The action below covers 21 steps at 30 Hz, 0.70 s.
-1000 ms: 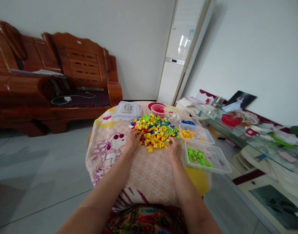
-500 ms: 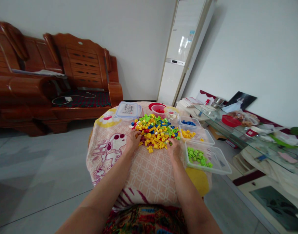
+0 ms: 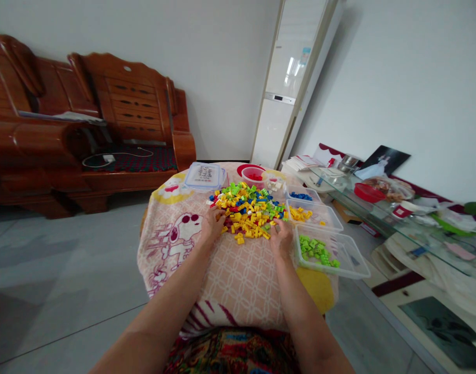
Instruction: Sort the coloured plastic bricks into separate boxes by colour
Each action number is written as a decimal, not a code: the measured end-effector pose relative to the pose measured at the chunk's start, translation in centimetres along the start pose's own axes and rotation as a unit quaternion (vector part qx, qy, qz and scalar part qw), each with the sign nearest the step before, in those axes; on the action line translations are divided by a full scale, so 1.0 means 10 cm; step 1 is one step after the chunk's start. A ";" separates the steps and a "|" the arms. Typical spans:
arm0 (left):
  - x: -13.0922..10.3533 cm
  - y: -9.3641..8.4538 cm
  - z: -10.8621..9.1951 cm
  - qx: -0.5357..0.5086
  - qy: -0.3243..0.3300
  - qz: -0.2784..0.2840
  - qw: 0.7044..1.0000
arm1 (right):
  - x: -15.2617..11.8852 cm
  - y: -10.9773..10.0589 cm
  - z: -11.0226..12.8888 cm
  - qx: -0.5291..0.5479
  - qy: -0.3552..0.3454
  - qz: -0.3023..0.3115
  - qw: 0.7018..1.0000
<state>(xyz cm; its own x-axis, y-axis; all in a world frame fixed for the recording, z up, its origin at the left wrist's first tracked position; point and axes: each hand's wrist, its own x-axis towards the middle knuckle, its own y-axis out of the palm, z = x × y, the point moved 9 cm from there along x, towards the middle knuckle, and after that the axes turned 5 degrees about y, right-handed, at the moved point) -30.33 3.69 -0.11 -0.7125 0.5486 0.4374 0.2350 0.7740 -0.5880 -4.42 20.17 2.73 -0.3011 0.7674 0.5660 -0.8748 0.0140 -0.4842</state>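
Observation:
A mixed heap of toy building bricks [image 3: 249, 215], mostly yellow, green and blue, lies on the cloth-covered table. My left hand [image 3: 213, 223] rests at the heap's left edge with its fingers curled in; whatever they hold is too small to make out. At the right edge, my right hand [image 3: 281, 236] pinches a yellow toy brick [image 3: 274, 223] between thumb and fingers. To its right stand clear plastic boxes: one with green bricks [image 3: 316, 251], one with yellow bricks [image 3: 299, 214] and one with blue bricks [image 3: 300, 197].
Behind the heap are a round tub [image 3: 253, 175] of red bricks and a few white bricks [image 3: 275, 185]. A clear lidded box [image 3: 203, 175] sits at the back left. A cluttered glass shelf [image 3: 378, 218] runs along the right; a wooden bench [image 3: 132, 114] stands at the far left.
My right hand has shifted slightly to the right along the heap's edge, and a yellow brick shows at its fingertips. My left hand has stayed nearly still.

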 end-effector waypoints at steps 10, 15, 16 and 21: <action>-0.02 -0.03 -0.04 -0.003 0.000 0.001 1.000 | 0.22 -0.30 -0.15 0.061 0.055 -0.169 0.982; -0.01 -0.01 -0.03 0.001 -0.004 0.004 1.000 | 0.28 -0.26 -0.09 0.027 0.019 -0.138 0.990; -0.01 -0.01 -0.02 0.001 -0.004 0.005 1.000 | 0.26 -0.23 -0.07 0.025 0.010 -0.124 0.992; 0.00 -0.01 -0.02 0.000 0.007 0.003 1.000 | 0.05 -0.08 0.05 0.009 -0.039 -0.061 0.997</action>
<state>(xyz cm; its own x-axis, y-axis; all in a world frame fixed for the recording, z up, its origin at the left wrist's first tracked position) -30.22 3.62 0.05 -0.7023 0.5578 0.4424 0.2393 0.7702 -0.5913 -4.11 20.19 3.72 -0.2199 0.7091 0.6699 -0.9129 0.0925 -0.3976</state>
